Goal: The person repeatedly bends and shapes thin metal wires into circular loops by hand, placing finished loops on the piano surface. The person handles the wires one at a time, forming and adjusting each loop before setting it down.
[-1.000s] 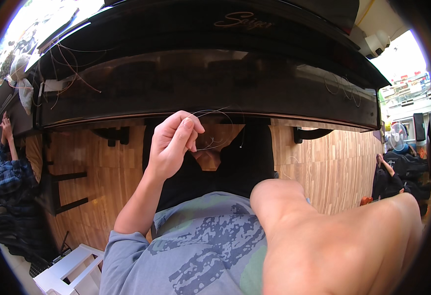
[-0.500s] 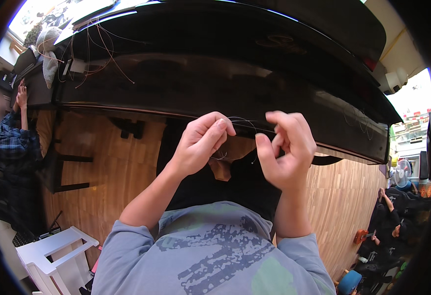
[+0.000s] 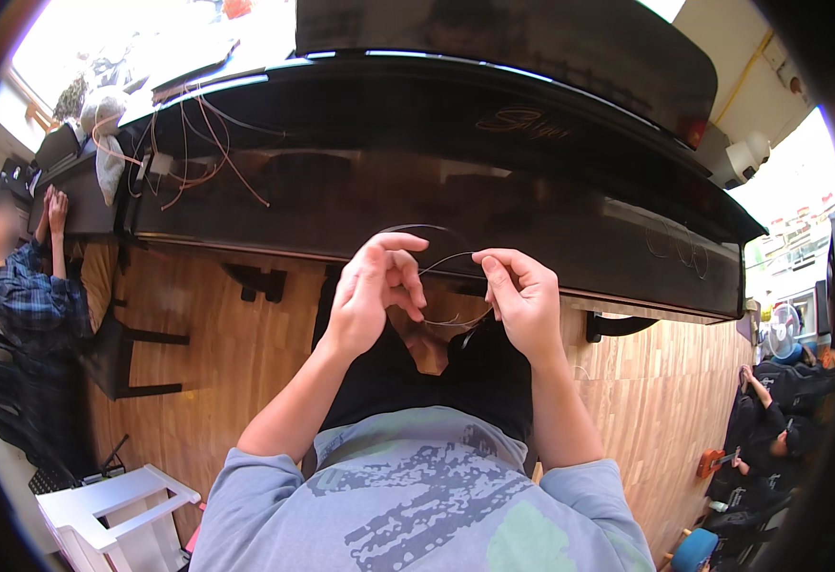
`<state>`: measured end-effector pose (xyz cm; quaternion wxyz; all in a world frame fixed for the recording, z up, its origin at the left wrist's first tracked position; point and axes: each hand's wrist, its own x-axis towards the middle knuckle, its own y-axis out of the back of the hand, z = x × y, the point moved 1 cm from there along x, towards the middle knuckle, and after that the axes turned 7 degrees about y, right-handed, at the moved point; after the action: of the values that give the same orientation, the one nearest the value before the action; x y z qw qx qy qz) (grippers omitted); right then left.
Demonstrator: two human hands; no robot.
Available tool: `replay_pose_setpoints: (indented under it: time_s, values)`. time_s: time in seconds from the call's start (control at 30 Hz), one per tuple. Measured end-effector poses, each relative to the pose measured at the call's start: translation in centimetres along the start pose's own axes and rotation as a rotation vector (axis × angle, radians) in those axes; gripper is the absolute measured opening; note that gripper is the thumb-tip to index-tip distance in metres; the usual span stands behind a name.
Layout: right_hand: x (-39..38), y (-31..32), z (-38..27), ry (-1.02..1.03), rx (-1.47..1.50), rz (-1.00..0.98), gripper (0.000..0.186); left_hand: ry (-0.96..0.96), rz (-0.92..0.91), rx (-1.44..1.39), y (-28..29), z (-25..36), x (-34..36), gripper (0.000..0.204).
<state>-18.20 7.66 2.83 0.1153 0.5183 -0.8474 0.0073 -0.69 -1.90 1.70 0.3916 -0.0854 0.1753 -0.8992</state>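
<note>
My left hand (image 3: 384, 291) holds a loose coil of thin pale wire (image 3: 446, 322) with loosely curled fingers, index finger lifted. My right hand (image 3: 518, 291) pinches the same wire (image 3: 450, 257) between thumb and index finger, right of the left hand. The coil hangs over my lap, just in front of the glossy black upright piano (image 3: 389, 172) that spans the view. More loose wires (image 3: 222, 153) drape over the piano's left part, beside a grey soft cloth object (image 3: 108, 114).
A person in plaid (image 3: 12, 296) sits far left at a dark surface, by a dark chair (image 3: 146, 372). A white stand (image 3: 112, 515) is lower left. At far right are a white fan (image 3: 784, 329), people in black (image 3: 770, 429) and a small orange instrument (image 3: 710, 462).
My right hand has risen from out of sight and now pinches the wire opposite my left. My left fingers have loosened and spread slightly. The whole view has shifted.
</note>
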Motion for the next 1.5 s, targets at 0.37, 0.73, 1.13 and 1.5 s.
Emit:
replay_pose_setpoints:
  time_s: [0.37,0.73,1.13,1.5]
  values:
    - [1.4,3.8,1.3,-0.17,0.133,0.099,0.018,-0.295,0.009,-0.082,2.3,3.1,-0.5,0.043]
    - [2.5,5.0,-0.7,0.127,0.367,0.236,0.017,-0.022,-0.264,0.262,-0.1,1.6,-1.7,0.025]
    - [2.9,6.9,-5.0,0.449,0.217,0.15,0.023,0.339,-0.703,1.18,-0.9,2.3,-2.7,0.053]
    - [3.4,4.4,-6.1,0.703,-0.44,0.172,0.034,0.064,-0.315,0.346,-2.7,6.6,2.5,0.027]
